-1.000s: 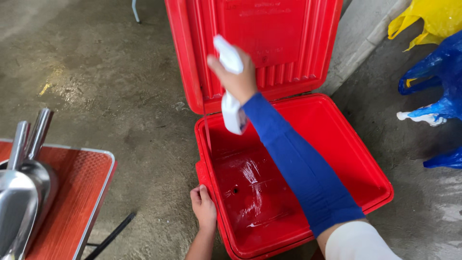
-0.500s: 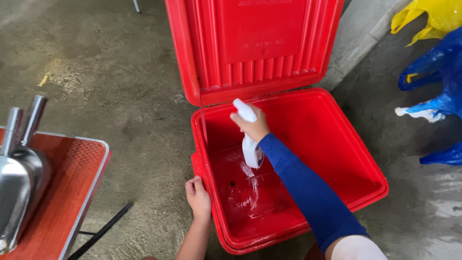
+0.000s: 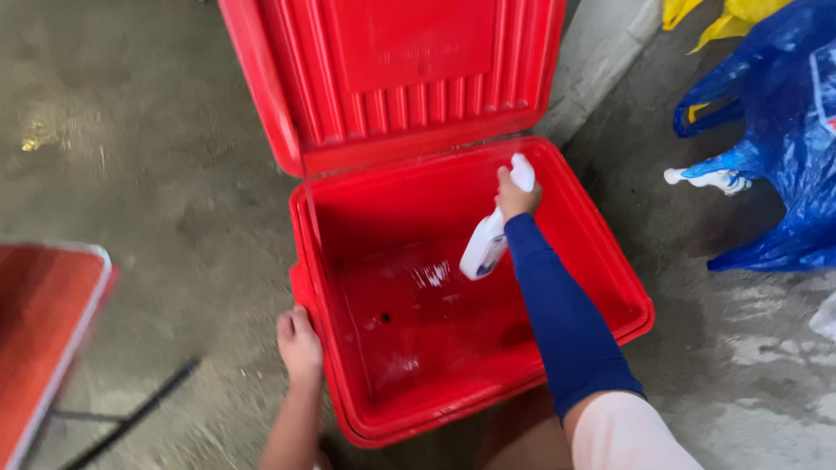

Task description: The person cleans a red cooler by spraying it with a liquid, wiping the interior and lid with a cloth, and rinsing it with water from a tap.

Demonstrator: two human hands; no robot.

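A large red plastic cooler box [image 3: 610, 270] stands on the concrete floor with its ribbed lid [image 3: 392, 70] swung up and open. My right hand [image 3: 515, 195], in a blue arm sleeve, is shut on a white spray bottle [image 3: 489, 237] held inside the box, its body slanting down toward the wet bottom. My left hand [image 3: 299, 345] grips the box's near left rim. The inside bottom glistens with liquid.
A red table corner [image 3: 52, 331] with a dark leg sits at the left edge. Blue plastic bags [image 3: 766, 148] and a yellow item [image 3: 714, 22] lie at the right, beside a pale concrete curb [image 3: 601, 61].
My right hand has carried the spray bottle from up by the lid down and rightward into the box. The view shifted, so the metal scoops on the table are out of sight.
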